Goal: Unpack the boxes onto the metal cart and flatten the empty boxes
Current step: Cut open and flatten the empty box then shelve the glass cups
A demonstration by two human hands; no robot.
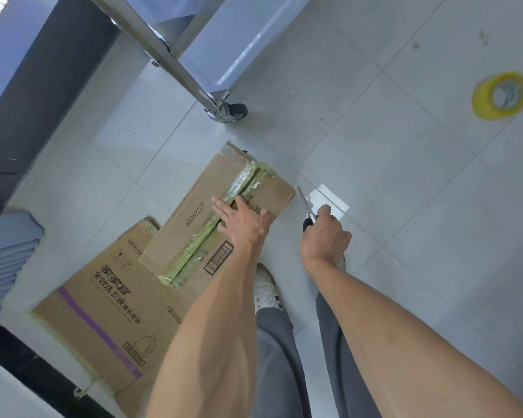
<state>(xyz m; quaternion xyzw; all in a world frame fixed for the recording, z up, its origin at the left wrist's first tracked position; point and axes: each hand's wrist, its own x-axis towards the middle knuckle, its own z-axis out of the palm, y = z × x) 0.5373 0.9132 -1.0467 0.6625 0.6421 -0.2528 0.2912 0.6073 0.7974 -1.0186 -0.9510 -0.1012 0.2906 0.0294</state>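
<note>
The left hand (242,220) is laid flat, fingers straight, on the taped seam of the sealed cardboard box (218,215), which lies on the floor atop a flattened box (103,312). Scissors (307,208) are gripped by the right hand (325,233) just beyond the box's right edge. The metal cart (194,55) stands farther off, with open tile to the right.

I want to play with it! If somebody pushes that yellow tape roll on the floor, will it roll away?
Probably not as it lies. The yellow tape roll rests flat on its side on the tiled floor, so a push would likely slide it. Stood on its edge, its round shape would likely roll. It looks stiff enough to keep its ring shape when lifted.
</note>
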